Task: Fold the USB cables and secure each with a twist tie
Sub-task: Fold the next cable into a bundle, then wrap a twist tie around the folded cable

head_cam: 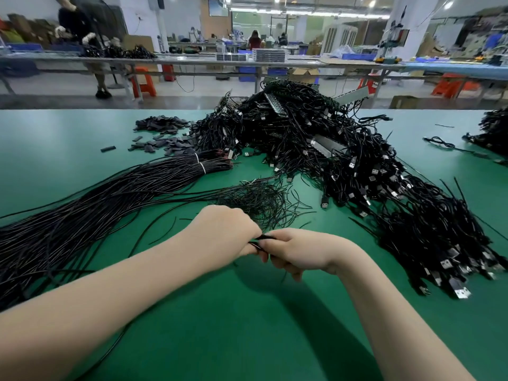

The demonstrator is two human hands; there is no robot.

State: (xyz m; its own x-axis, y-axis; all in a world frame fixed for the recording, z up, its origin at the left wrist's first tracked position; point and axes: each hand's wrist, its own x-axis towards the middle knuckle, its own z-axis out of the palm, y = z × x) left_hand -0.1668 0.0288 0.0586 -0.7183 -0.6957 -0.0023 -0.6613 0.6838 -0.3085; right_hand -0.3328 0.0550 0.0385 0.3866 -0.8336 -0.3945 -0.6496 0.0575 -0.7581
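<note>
My left hand (225, 232) and my right hand (297, 251) meet over the green table (247, 325), both curled around a black folded USB cable (265, 237) held between them. Only a short piece of that cable shows between the fingers. A thin black strand hangs below my right hand. Just beyond my hands lies a loose heap of thin black twist ties (255, 199). A long bundle of unfolded black cables (96, 210) stretches along the left, bound with white ties near its far end.
A big pile of tied USB cables (330, 149) fills the centre and right, spreading toward the near right edge (439, 257). Small dark flat pieces (162, 133) are scattered at the back left. Another cable pile (492, 130) sits far right. A person stands at a far bench.
</note>
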